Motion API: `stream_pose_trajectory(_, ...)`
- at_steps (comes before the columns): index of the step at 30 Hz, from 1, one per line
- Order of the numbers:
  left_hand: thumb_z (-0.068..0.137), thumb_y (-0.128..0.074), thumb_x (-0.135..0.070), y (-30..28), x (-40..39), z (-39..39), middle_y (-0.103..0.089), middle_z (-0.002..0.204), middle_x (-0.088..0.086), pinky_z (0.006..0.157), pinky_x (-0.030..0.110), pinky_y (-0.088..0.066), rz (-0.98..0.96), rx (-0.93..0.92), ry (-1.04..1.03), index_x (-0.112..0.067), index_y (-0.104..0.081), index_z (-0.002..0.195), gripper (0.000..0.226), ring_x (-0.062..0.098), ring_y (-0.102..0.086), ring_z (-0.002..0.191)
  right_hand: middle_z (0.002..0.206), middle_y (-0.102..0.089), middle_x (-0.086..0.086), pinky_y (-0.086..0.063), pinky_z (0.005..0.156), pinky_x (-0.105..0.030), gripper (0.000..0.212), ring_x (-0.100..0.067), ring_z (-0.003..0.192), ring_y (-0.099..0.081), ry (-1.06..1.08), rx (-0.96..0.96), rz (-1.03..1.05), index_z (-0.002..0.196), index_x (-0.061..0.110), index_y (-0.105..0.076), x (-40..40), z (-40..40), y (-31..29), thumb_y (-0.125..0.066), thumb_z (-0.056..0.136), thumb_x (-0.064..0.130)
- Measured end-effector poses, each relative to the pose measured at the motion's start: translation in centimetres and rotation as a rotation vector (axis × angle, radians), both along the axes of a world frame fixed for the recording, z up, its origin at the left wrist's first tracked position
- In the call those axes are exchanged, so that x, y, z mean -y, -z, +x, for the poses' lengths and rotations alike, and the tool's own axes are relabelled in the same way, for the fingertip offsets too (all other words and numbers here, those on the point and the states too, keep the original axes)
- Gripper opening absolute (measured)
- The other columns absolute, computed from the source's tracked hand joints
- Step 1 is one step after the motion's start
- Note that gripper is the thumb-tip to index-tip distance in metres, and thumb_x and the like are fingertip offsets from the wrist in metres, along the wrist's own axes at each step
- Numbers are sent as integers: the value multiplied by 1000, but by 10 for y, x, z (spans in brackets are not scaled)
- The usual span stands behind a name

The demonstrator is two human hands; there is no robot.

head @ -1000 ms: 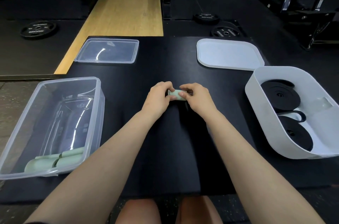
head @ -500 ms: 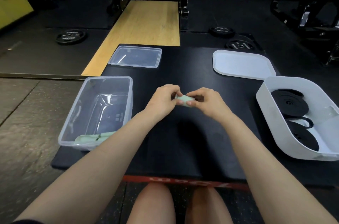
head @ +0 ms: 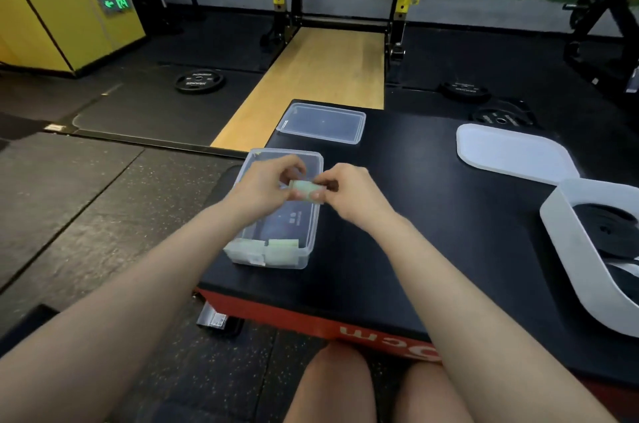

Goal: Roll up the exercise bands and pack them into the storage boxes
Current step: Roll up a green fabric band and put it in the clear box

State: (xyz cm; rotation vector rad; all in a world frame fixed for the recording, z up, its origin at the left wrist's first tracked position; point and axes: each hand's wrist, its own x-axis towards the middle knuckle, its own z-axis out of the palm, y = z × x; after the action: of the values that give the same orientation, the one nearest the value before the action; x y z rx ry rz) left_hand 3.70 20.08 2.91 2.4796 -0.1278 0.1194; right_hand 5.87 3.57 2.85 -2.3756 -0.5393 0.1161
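Both hands, left (head: 264, 185) and right (head: 349, 192), pinch the rolled green band (head: 306, 190) by its ends, grip tight so it stays coiled, above the clear box (head: 313, 235) near bench's left edge.

I see pale green rolled band (head: 307, 190) between my hands. Clear box (head: 313, 232) holds more pale green rolls (head: 281, 244) at near end. Clear lid (head: 321, 122) far. White lid (head: 511, 152) and white box (head: 567, 249) right, black bands (head: 608, 232) inside. Table top (head: 432, 215) black, near edge red with white lettering. Wooden platform (head: 311, 76) tan. Yellow wall panel (head: 52, 7) far left, green exit sign (head: 116, 2).
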Motion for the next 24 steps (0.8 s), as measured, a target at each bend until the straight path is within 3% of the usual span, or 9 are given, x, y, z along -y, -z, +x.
stream_pose_trajectory(5, 79, -73, -15, 15, -36, -5, -68, 97, 6, 77, 24, -42, 172, -131, -29, -7, -67, 98, 21, 19, -59, 90, 105, -67, -7, -52, 85, -39, 23, -25, 93, -63, -94, -81, -207, 109, 15, -70, -47, 2, 13, -64, 88, 21)
stream_pose_trajectory(9, 81, -70, -15, 35, -46, 0, -64, 107, 8, 83, 30, -44, 298, -268, -14, -7, -63, 102, 24, 23, -58, 99, 99, -68, -11, -54, 75, -37, 17, -29, 87, -62, -155, -101, -371, 98, 14, -73, -69, 5, 26, -60, 88, 16)
stream_pose_trajectory(15, 83, -65, -16, 51, -47, 5, -61, 112, 9, 85, 35, -50, 446, -361, 32, -10, -61, 105, 23, 28, -59, 103, 108, -65, -9, -46, 73, -31, 25, -31, 94, -61, -192, -42, -547, 109, 18, -68, -80, 5, 37, -55, 88, 13)
stream_pose_trajectory(20, 81, -66, -12, 51, -46, 6, -62, 110, 11, 85, 37, -51, 479, -413, 79, -10, -63, 105, 24, 30, -61, 100, 100, -66, -7, -45, 69, -30, 22, -26, 82, -58, -232, -52, -615, 108, 18, -67, -81, 5, 38, -58, 88, 18)
stream_pose_trajectory(24, 82, -64, -8, 52, -44, 5, -63, 110, 8, 84, 35, -51, 485, -436, 108, -10, -63, 108, 26, 28, -61, 99, 99, -66, -6, -42, 69, -30, 25, -25, 82, -54, -244, -71, -648, 107, 19, -67, -81, 2, 37, -54, 87, 12)
